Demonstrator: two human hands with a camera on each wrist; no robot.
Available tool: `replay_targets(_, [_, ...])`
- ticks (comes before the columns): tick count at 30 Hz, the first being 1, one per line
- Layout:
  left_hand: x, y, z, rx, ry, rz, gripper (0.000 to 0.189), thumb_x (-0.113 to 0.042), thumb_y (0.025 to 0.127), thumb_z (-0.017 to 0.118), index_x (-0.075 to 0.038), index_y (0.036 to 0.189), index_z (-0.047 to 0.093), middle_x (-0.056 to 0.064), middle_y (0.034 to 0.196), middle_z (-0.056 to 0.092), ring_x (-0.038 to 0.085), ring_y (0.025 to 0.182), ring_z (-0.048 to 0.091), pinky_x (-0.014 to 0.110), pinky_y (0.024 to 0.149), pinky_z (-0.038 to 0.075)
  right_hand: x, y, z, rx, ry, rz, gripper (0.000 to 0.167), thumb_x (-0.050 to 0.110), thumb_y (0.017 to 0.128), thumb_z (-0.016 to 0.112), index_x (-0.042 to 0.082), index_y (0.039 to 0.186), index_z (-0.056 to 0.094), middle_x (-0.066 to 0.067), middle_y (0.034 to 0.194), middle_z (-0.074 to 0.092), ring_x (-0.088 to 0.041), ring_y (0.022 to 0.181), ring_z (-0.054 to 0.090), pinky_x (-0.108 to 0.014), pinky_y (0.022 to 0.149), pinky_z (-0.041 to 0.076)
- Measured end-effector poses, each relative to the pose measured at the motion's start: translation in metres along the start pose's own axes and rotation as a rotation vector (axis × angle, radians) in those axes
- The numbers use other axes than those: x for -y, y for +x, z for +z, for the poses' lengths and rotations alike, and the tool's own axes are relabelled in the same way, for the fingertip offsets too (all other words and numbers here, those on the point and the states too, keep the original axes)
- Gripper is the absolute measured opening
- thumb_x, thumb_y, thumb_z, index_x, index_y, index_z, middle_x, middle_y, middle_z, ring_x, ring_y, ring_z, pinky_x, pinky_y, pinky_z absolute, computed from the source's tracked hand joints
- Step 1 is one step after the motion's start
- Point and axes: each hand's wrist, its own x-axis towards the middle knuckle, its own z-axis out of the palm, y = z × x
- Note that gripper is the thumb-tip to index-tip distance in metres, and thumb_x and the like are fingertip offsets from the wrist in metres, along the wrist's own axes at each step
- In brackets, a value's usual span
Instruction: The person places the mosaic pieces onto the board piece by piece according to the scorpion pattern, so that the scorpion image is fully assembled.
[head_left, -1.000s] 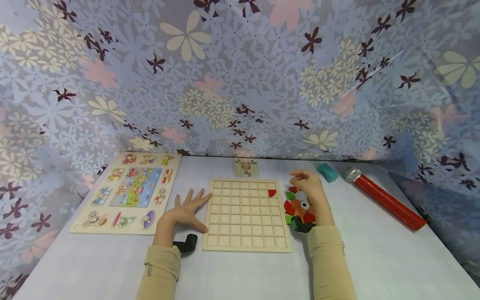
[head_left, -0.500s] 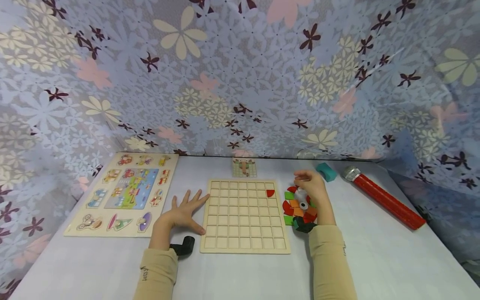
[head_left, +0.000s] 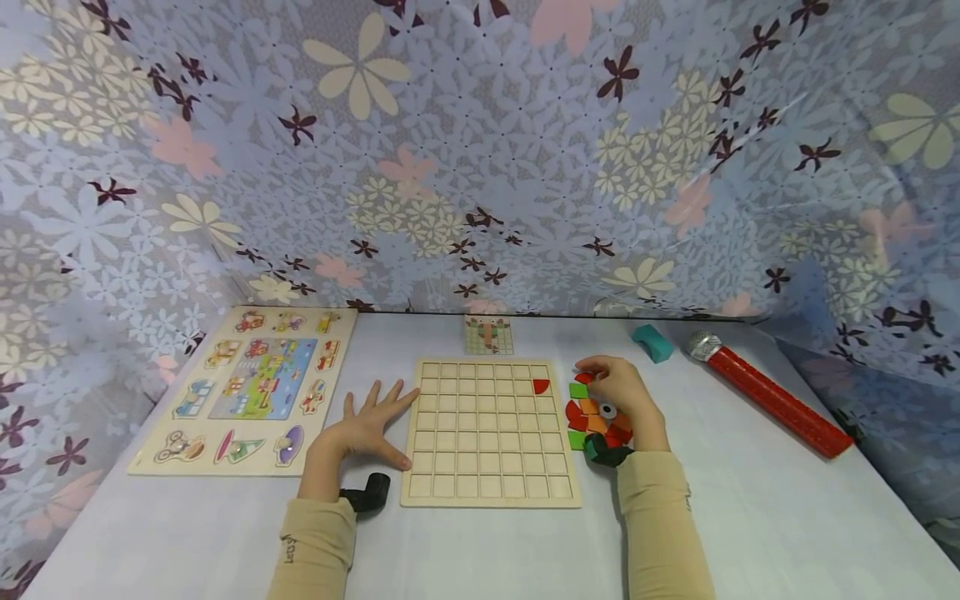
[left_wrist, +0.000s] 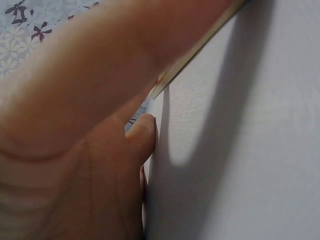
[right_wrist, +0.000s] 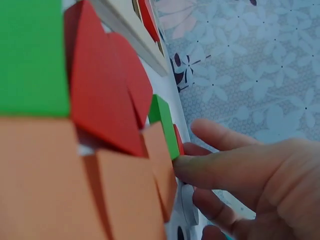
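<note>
Picture puzzle board (head_left: 243,387) far left; teal block (head_left: 651,342), red microphone (head_left: 765,392) right; small pattern card (head_left: 489,335) behind.

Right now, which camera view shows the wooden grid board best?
The head view: the whole wooden grid board is visible, with one red piece inside. The left wrist view shows only its edge; the right wrist view shows only a corner.

Red, green, orange pieces (head_left: 592,412); flowered backdrop (head_left: 480,150)
</note>
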Motion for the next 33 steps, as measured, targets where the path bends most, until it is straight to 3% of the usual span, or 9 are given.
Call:
replay_targets(14, [0.0, 0.0004, 0.0004, 0.0, 0.009, -0.005, 0.112, -0.04, 0.058, 0.085, -0.015, 0.148, 0.022, 0.017, 0.154, 0.005, 0.043, 0.137, -0.012, 0.065, 0.099, -0.019, -0.0026, 0.0002, 0.0015, -0.021, -0.039, -0.026, 0.037, -0.005, 0.078, 0.057, 0.004, 0.113, 0.064, -0.016, 0.111, 0.059, -0.027, 0.087, 0.046, -0.033, 0.072, 0.045])
replay_targets(20, [0.0003, 0.0007, -0.0007, -0.006, 0.001, 0.0, 0.111, -0.038, 0.059, 0.085, -0.015, 0.148, 0.022, 0.017, 0.154, 0.005, 0.043, 0.137, -0.012, 0.066, 0.099, -0.019, -0.0048, -0.0003, -0.0025, 0.042, -0.025, -0.064, 0.036, -0.003, 0.076, 0.057, 0.006, 0.109, 0.068, -0.016, 0.108, 0.054, -0.026, 0.082, 0.042, -0.031, 0.063, 0.039])
replay_targets(26, [0.0006, 0.0018, -0.0013, -0.008, 0.005, 0.0, 0.111, -0.037, 0.059, 0.085, -0.014, 0.148, 0.023, 0.017, 0.154, 0.005, 0.043, 0.137, -0.011, 0.066, 0.099, -0.019, -0.0031, 0.0003, -0.0036, 0.111, -0.041, -0.1, 0.03, 0.008, 0.077, 0.067, 0.003, 0.106, 0.069, -0.019, 0.111, 0.052, -0.029, 0.089, 0.043, -0.037, 0.075, 0.04])
replay_targets(29, [0.0007, 0.0023, -0.0009, -0.008, 0.005, -0.001, 0.111, -0.037, 0.058, 0.085, -0.015, 0.148, 0.023, 0.017, 0.154, 0.005, 0.043, 0.138, -0.011, 0.066, 0.099, -0.019, -0.0021, -0.0002, -0.0029, 0.111, -0.042, -0.109, 0.026, 0.009, 0.076, 0.071, 0.001, 0.101, 0.069, -0.017, 0.103, 0.053, -0.028, 0.088, 0.045, -0.038, 0.077, 0.042])
replay_targets(33, [0.0005, 0.0021, -0.0004, -0.01, 0.001, 0.002, 0.111, -0.037, 0.058, 0.085, -0.014, 0.147, 0.023, 0.018, 0.154, 0.005, 0.044, 0.137, -0.01, 0.066, 0.099, -0.018, -0.001, -0.0017, -0.0033, 0.115, 0.0, -0.106, 0.019, 0.006, 0.075, 0.071, 0.002, 0.093, 0.064, -0.011, 0.091, 0.055, -0.024, 0.081, 0.048, -0.033, 0.071, 0.044])
